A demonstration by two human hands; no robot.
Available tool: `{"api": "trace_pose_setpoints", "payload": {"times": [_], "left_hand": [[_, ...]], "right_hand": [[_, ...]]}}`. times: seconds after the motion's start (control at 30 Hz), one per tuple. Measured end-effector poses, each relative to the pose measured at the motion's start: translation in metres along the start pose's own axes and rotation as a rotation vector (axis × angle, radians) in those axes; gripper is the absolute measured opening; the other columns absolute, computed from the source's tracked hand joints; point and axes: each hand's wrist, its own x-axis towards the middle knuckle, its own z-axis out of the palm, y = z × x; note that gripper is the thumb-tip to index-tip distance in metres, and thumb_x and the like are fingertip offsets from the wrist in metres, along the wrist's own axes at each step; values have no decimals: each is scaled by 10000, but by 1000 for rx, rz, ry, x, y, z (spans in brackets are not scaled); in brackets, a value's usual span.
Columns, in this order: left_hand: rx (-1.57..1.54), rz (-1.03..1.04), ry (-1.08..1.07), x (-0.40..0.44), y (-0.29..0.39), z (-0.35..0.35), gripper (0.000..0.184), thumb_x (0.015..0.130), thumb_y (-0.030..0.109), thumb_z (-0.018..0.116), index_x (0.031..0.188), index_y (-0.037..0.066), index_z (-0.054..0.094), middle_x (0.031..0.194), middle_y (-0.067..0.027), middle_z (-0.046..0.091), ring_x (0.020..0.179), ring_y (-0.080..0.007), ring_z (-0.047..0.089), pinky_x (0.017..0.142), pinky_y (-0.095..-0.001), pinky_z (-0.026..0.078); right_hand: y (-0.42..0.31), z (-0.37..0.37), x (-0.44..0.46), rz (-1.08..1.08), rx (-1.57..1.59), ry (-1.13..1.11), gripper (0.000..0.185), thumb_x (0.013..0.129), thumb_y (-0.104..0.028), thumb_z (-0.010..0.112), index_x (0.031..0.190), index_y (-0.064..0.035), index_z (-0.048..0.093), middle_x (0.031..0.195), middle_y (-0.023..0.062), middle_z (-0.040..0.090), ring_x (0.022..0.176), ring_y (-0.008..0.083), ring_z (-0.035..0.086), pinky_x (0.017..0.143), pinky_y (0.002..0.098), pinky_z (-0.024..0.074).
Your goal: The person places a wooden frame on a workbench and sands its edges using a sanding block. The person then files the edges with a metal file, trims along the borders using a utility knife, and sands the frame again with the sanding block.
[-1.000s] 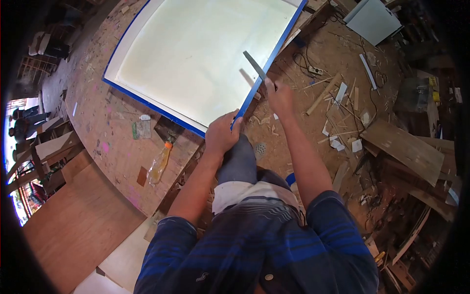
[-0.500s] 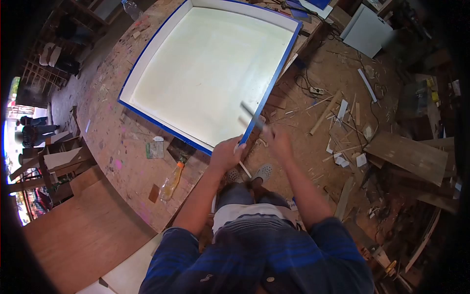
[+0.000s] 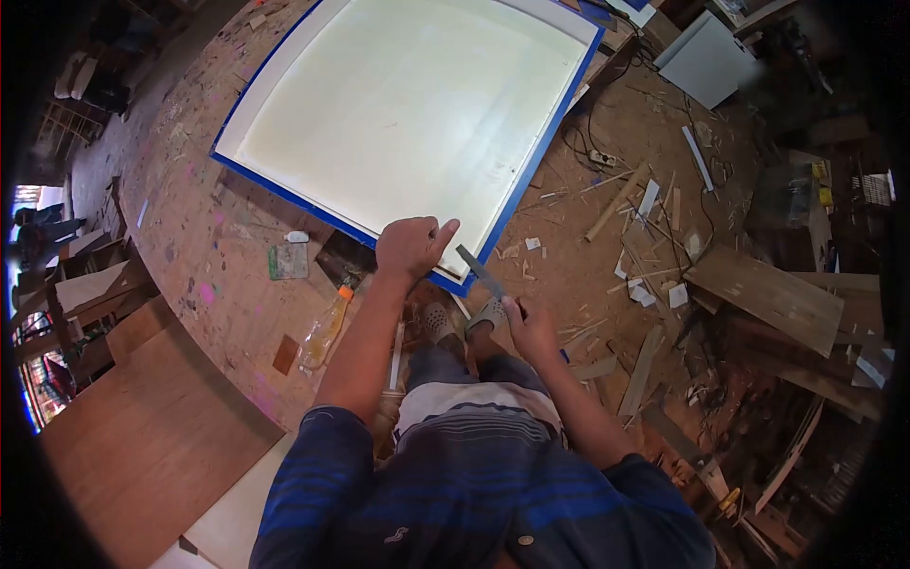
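A large white tray-like panel with raised sides and blue edges (image 3: 545, 152) lies on the workbench (image 3: 204, 237). My right hand (image 3: 533, 332) is closed round the lower end of a flat grey tool (image 3: 482, 272), whose tip points up and left over the panel's near corner. My left hand (image 3: 409, 248) is over the panel's near edge, left of that corner. Its thumb sticks out to the right and its other fingers are curled; what they hold, if anything, is hidden.
A bottle with an orange cap (image 3: 327, 327) and a small greenish container (image 3: 288, 261) stand or lie on the bench. Wood scraps and offcuts (image 3: 616, 201) litter the floor at right, near a power strip (image 3: 601, 158). Boards (image 3: 766, 297) lie further right.
My left hand has let go of the blue edge and moved left and up. The tool in my right hand has come down to the near corner. The view has shifted.
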Motion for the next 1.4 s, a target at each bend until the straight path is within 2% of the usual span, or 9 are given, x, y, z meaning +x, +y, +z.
{"api": "trace_pose_setpoints", "payload": {"times": [0.27, 0.47, 0.53, 0.63, 0.7, 0.87, 1.0, 1.1, 1.4], "left_hand": [[-13, 63, 51, -3, -5, 2, 706, 1093, 667, 517, 807, 68, 760, 797, -217, 736, 818, -468, 727, 758, -570, 562], [-35, 98, 108, -2, -1, 1, 687, 1086, 635, 549, 766, 67, 768, 756, -214, 728, 784, -463, 727, 721, -566, 562], [-32, 83, 74, 0, -2, 5, 666, 1102, 617, 534, 794, 70, 756, 773, -215, 719, 789, -472, 712, 729, -573, 554], [-5, 97, 110, -3, -7, 5, 636, 1102, 582, 554, 790, 66, 759, 761, -217, 714, 776, -472, 712, 718, -573, 549], [-12, 122, 136, 2, -5, 5, 624, 1098, 566, 565, 783, 64, 759, 750, -218, 712, 767, -471, 714, 711, -574, 548], [-36, 98, 134, -2, -3, 6, 607, 1123, 540, 528, 784, 73, 717, 798, -217, 722, 813, -480, 712, 741, -581, 546], [-50, 112, 137, 0, -10, 11, 570, 1111, 548, 542, 856, 75, 733, 799, -225, 722, 808, -474, 719, 742, -584, 548], [-62, 116, 121, 2, -11, 9, 524, 1114, 546, 542, 958, 85, 738, 835, -212, 741, 828, -468, 726, 756, -578, 552], [-101, 89, 131, 0, -12, 11, 465, 1119, 526, 562, 1229, 97, 703, 876, -155, 775, 882, -432, 762, 794, -545, 576]], "right_hand": [[-12, 1, 109, -60, 3, 156, 521, 1100, -468, 674, 938, 22, 748, 837, 308, 709, 771, 483, 724, 689, 550, 531], [5, 13, 23, 11, -96, 9, 555, 1108, -492, 643, 944, 27, 749, 868, 316, 724, 797, 517, 721, 706, 564, 540], [-4, 20, 74, -81, -24, 214, 534, 1107, -435, 673, 906, 57, 728, 737, 284, 645, 635, 385, 642, 644, 512, 489], [-20, 10, 94, -57, 20, 203, 512, 1103, -440, 676, 920, 34, 738, 767, 297, 660, 660, 426, 662, 649, 524, 495], [-1, 19, 50, -23, -19, 87, 552, 1105, -511, 629, 994, 15, 752, 886, 316, 720, 832, 524, 716, 730, 586, 541], [-15, 34, 21, 65, -3, 30, 524, 1097, -518, 642, 1008, -18, 776, 891, 300, 731, 850, 516, 728, 763, 605, 549], [-37, 25, 69, -14, -69, 153, 516, 1099, -537, 630, 1038, -52, 796, 918, 289, 751, 889, 511, 743, 799, 610, 566], [-32, 14, 15, 116, -49, -74, 551, 1100, -552, 613, 1010, -34, 781, 946, 300, 755, 910, 528, 740, 809, 618, 565], [-20, 28, 37, 37, -40, 68, 542, 1098, -543, 622, 1015, -37, 798, 923, 308, 753, 908, 532, 741, 810, 631, 564]]}}
